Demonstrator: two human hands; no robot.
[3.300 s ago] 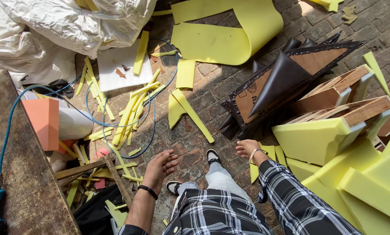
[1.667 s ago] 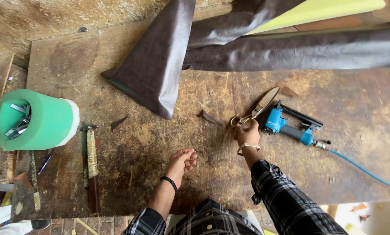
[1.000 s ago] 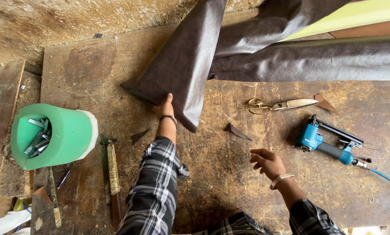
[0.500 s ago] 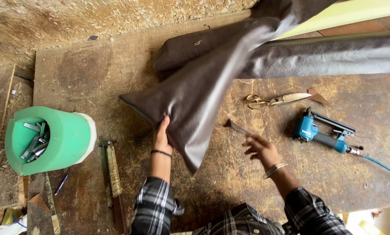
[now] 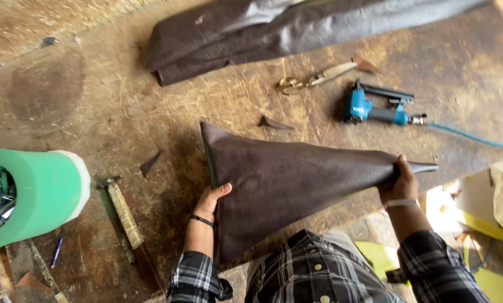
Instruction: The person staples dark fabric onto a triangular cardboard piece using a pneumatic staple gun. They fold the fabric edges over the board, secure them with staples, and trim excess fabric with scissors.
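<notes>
At the wide end, the fingers of the left hand [image 5: 211, 200] are curled round the edge of the dark brown triangular leather piece [image 5: 285, 177], and the narrow end is pinched shut in the right hand [image 5: 400, 182], just short of the pointed tip. The piece is held stretched between the two hands, lying flat over the near edge of the worn wooden workbench [image 5: 66, 95], its lower corner hanging past that edge toward the plaid shirt. A slip looks possible: the tapered end offers little to grasp, and if tension is eased there the overhanging part could be dragged off the bench by its own weight. A snag on the rough, scarred board could also be feared. Counted outward: one leather piece in hand; one larger folded dark sheet [image 5: 274, 28] at the far side; three small offcuts, one [image 5: 274, 122] just above the piece, one [image 5: 149, 164] to the left, one [image 5: 366, 64] by the scissor tips; one pair of scissors [image 5: 313, 77]; one blue pneumatic stapler [image 5: 377, 108] with one hose [image 5: 476, 137]; one green foam cylinder [image 5: 35, 193] with metal bits inside, too many to count; one hammer [image 5: 125, 221].
</notes>
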